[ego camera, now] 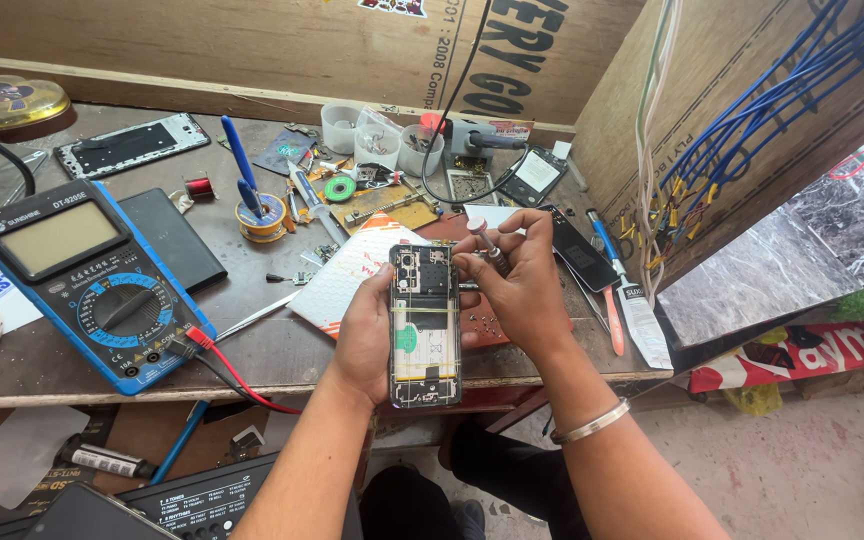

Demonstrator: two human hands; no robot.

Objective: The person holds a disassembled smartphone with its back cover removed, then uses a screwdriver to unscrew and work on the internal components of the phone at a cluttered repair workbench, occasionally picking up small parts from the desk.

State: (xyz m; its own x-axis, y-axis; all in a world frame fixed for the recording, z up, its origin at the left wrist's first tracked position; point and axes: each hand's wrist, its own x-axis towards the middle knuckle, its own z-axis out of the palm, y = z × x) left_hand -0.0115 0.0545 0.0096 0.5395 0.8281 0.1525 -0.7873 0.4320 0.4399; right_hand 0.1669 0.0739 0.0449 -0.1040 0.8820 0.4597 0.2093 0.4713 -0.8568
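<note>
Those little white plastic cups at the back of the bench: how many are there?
3, in a row by the back wall: the left cup, the middle cup and the right cup. Clutter may hide more.

- Scene is evenly lit by bright daylight, entering from the right side.
- Marble slab [782, 240] and floor at right are slightly washed out.
- Soft, short shadows are cast under the meter [87, 285] and along the workbench [42, 365] front edge.
- Mild glare is seen on the meter's screen.
- Centre is sharp; the opened phone [424, 325] is well resolved.
- Wide-angle bending is noticed at the edges; corners are softer.
</note>
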